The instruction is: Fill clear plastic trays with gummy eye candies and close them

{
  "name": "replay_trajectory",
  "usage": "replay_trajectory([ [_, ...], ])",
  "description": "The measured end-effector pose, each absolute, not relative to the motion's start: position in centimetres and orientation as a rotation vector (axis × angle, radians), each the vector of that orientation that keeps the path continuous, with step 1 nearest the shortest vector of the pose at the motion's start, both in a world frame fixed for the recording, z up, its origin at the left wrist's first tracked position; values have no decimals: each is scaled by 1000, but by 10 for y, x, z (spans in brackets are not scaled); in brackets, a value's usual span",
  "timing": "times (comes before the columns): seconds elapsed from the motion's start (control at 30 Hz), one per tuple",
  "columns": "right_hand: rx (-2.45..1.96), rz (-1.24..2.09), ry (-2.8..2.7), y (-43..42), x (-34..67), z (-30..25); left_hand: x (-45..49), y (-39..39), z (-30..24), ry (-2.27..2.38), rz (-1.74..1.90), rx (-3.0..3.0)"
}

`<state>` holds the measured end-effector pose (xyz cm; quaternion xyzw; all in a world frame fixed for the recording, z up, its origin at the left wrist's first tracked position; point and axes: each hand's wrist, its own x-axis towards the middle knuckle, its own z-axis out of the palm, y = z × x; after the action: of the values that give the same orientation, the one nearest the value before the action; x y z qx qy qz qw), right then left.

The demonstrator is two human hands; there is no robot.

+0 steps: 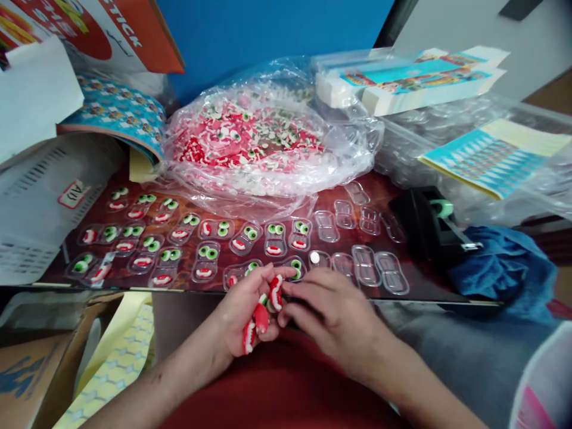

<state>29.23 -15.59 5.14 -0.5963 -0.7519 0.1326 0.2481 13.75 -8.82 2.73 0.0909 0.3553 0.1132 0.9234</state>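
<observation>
My left hand [250,304] is cupped around several red-and-white mouth-shaped candies [261,318], with a bit of green-and-white eyeball candy among them. Fingertips of my right hand [330,316] are bent in close against the candies in my left palm; what they pinch, if anything, is hidden. Just beyond my hands, clear plastic blister trays [275,238] lie in rows, many holding a red mouth and a pair of green eyes. One tray by my right hand has a single white round piece [314,257]. Trays farther right hold nothing.
A large clear bag of candies [250,137] sits at the back. A white plastic basket [40,208] stands left, a black tape dispenser [424,223] right, beside blue cloth [504,274]. Printed boxes [424,80] and a bag with printed cards [496,155] lie back right.
</observation>
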Motion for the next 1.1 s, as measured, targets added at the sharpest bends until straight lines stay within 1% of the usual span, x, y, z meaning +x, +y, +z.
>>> replay_trajectory([
  [0.2,-1661,603,-2065,-157,262,34,139,-102,28,836,197,334],
  [0.37,-1700,644,-2027,-164,267,38,142,-105,20,899,23,251],
  [0.43,-1696,558,-1968,-166,280,41,143,-103,20,846,19,244],
  [0.5,-1719,378,-1911,-167,300,41,142,-99,21,785,101,287],
  [0.6,-1771,174,-2013,-168,327,31,140,-96,24,769,233,366],
  [0.7,-1790,165,-2159,-167,340,22,139,-95,24,775,257,403],
  [0.83,-1774,58,-2064,-156,343,26,140,-96,24,788,225,368],
  [1.0,-2026,-22,-2279,-127,342,27,142,-97,28,798,159,379],
  [1.1,-2054,-16,-2352,-118,344,17,141,-98,30,814,134,412],
])
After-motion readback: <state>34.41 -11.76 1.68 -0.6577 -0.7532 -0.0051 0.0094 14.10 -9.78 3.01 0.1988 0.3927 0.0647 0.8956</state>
